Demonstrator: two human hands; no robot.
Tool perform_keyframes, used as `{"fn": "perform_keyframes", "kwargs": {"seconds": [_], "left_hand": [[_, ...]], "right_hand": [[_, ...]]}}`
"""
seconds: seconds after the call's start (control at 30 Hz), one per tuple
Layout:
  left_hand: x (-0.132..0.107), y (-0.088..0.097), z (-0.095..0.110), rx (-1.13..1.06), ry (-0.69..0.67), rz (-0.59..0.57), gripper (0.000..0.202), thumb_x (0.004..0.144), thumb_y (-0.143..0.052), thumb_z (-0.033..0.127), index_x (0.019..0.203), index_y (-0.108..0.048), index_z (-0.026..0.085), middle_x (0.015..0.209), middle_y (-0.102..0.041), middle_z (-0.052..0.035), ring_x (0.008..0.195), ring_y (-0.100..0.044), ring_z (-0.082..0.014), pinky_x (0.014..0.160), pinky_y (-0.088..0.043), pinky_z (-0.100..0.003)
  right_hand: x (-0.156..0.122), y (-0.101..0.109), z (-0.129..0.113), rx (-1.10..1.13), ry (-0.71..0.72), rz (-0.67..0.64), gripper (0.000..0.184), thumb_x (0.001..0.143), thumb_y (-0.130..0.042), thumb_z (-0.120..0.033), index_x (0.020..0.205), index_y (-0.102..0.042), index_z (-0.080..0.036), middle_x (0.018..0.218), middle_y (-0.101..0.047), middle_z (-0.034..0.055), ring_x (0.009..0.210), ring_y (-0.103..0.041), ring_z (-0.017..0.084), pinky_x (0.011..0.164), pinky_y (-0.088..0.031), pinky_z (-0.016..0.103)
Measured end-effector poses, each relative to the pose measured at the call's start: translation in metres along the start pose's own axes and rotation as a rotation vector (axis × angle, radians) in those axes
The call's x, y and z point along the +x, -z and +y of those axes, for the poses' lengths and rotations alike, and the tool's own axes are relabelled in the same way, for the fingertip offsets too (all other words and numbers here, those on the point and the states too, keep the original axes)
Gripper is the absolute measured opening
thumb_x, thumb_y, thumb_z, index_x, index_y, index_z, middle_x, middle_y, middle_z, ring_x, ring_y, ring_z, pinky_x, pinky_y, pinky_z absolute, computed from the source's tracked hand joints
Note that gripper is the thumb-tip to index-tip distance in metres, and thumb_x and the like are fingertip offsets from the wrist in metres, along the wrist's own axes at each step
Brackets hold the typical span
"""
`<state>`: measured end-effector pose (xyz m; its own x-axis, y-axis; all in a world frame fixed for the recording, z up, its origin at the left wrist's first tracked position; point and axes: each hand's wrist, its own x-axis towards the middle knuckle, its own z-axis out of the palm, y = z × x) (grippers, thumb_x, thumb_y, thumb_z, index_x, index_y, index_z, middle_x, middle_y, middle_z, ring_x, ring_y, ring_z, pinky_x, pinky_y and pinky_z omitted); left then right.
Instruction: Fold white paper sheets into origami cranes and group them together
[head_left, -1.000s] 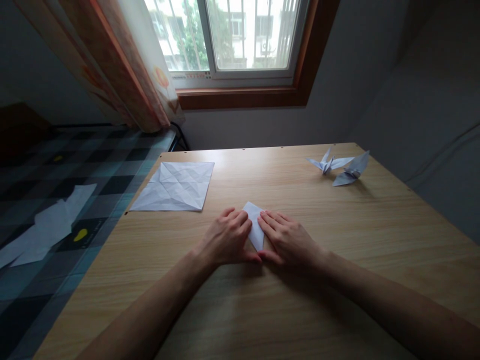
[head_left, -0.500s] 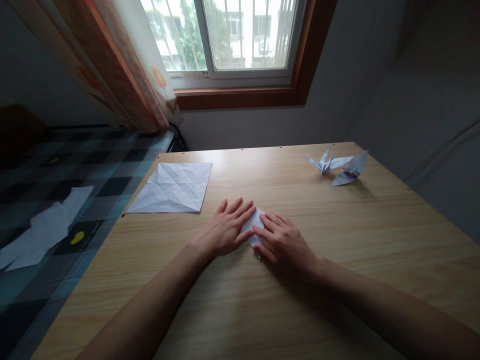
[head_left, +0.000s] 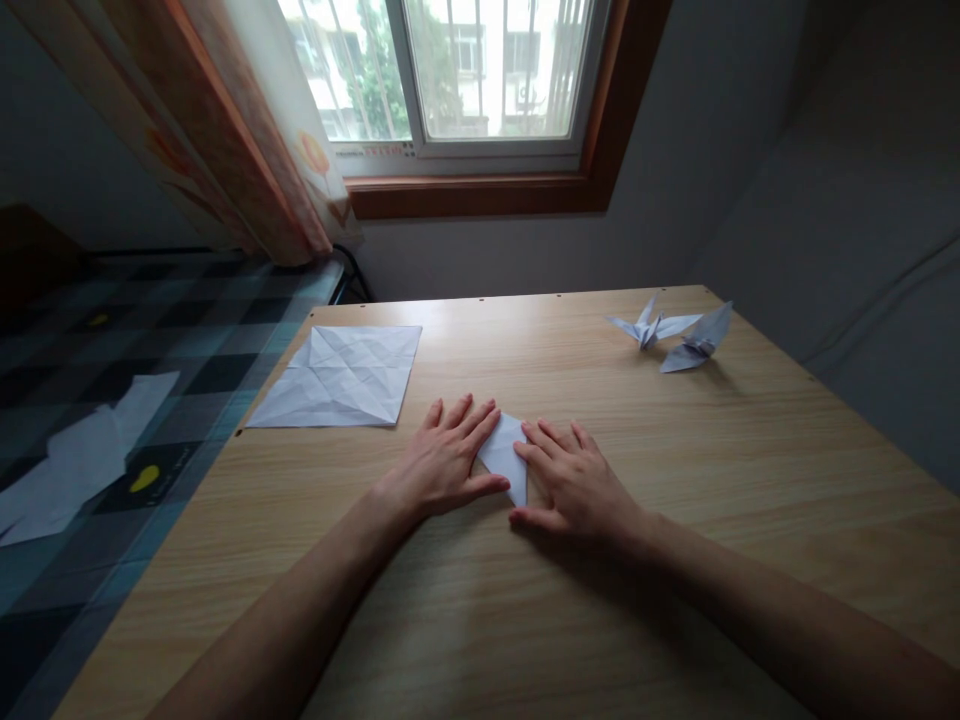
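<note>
A small folded piece of white paper (head_left: 507, 456), kite-shaped with a point toward me, lies flat on the wooden table (head_left: 420, 620). My left hand (head_left: 450, 458) rests flat at its left side, fingers spread, with fingertips and thumb touching the edge. On the opposite side my right hand (head_left: 574, 480) lies palm down, fingers apart, its fingertips on the paper's right edge. Neither hand grips the paper; both press on or beside it. Parts of its edges are hidden under the fingers.
A creased white sheet (head_left: 341, 375) lies at the table's far left. Two folded paper cranes (head_left: 649, 328) stand close together at the far right. Left of the table, torn white paper (head_left: 82, 460) lies on a checked cloth (head_left: 240, 325). A window and curtain (head_left: 247, 150) are behind.
My hands have spread slightly apart, baring more of the folded paper between them. My right fingers have slid toward its right edge. The view has shifted a little.
</note>
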<state>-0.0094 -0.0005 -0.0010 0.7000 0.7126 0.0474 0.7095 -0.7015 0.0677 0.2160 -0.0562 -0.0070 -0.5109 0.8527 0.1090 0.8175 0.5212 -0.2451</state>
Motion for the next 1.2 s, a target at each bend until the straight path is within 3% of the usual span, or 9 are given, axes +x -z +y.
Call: {"fn": "perform_keyframes", "kwargs": {"seconds": [0.17,0.27,0.37,0.47,0.57,0.67,0.8,1.2], "left_hand": [[-0.002,0.007,0.001,0.084,0.009,0.139,0.066,0.086,-0.052,0.062,0.133,-0.054,0.017,0.137,-0.056,-0.0151,0.134,-0.04,-0.038,0.11,-0.025,-0.058],[-0.002,0.008,0.0,0.109,-0.07,0.234,0.039,0.089,-0.056,0.048,0.11,-0.067,0.018,0.122,-0.065,-0.0132,0.126,-0.049,-0.0343,0.108,-0.031,-0.054],[0.001,0.006,0.001,0.084,-0.164,0.321,0.025,0.092,-0.054,0.037,0.091,-0.07,0.018,0.12,-0.066,-0.0104,0.12,-0.055,-0.0287,0.104,-0.039,-0.047],[0.005,0.003,0.006,0.089,-0.19,0.352,0.029,0.093,-0.053,0.038,0.083,-0.068,0.016,0.119,-0.067,-0.01,0.117,-0.057,-0.0277,0.1,-0.042,-0.045],[0.008,0.002,0.011,0.082,-0.194,0.312,0.027,0.094,-0.05,0.037,0.091,-0.067,0.016,0.115,-0.068,-0.0086,0.114,-0.059,-0.0261,0.097,-0.043,-0.042],[0.009,0.002,0.013,0.051,-0.201,0.277,0.022,0.095,-0.049,0.03,0.105,-0.064,0.019,0.117,-0.069,-0.006,0.113,-0.06,-0.0233,0.097,-0.043,-0.04],[0.008,0.0,0.015,0.031,-0.187,0.268,0.025,0.096,-0.045,0.027,0.113,-0.063,0.02,0.121,-0.067,-0.0065,0.114,-0.06,-0.0222,0.099,-0.041,-0.04],[0.003,0.003,0.02,0.01,-0.061,0.214,0.033,0.092,-0.052,0.043,0.111,-0.064,0.019,0.121,-0.067,-0.0092,0.117,-0.058,-0.0277,0.1,-0.04,-0.045]], "right_hand": [[0.005,0.015,0.043,-0.035,0.058,-0.114,0.054,0.091,-0.053,-0.05,0.141,-0.045,-0.033,0.153,-0.037,0.0101,0.141,-0.03,0.037,0.107,-0.023,0.067],[0.009,0.019,0.064,-0.055,0.037,-0.076,0.042,0.094,-0.049,-0.034,0.136,-0.052,-0.034,0.151,-0.041,0.0086,0.139,-0.034,0.035,0.106,-0.028,0.064],[0.012,0.016,0.065,-0.08,0.007,0.069,0.038,0.093,-0.046,-0.02,0.127,-0.062,-0.026,0.147,-0.047,0.0106,0.137,-0.038,0.03,0.11,-0.029,0.056],[0.016,0.007,0.047,-0.119,-0.032,0.222,0.049,0.087,-0.045,-0.012,0.136,-0.051,-0.009,0.15,-0.039,0.0186,0.14,-0.033,0.03,0.115,-0.027,0.05],[0.019,-0.003,0.022,-0.132,0.135,0.172,0.057,0.09,-0.048,-0.025,0.14,-0.043,0.001,0.151,-0.035,0.0243,0.143,-0.027,0.032,0.117,-0.025,0.049],[0.022,-0.01,0.008,-0.132,0.17,0.074,0.071,0.092,-0.049,-0.046,0.142,-0.039,0.004,0.15,-0.033,0.0278,0.144,-0.026,0.035,0.117,-0.024,0.05],[0.023,-0.015,0.008,-0.071,0.149,-0.004,0.093,0.087,-0.043,-0.068,0.143,-0.034,0.005,0.15,-0.032,0.0299,0.144,-0.025,0.035,0.117,-0.024,0.049],[0.005,-0.012,0.027,-0.088,0.083,-0.026,0.105,0.081,-0.04,-0.078,0.148,-0.027,0.002,0.153,-0.026,0.0282,0.145,-0.02,0.035,0.118,-0.022,0.048]]}}
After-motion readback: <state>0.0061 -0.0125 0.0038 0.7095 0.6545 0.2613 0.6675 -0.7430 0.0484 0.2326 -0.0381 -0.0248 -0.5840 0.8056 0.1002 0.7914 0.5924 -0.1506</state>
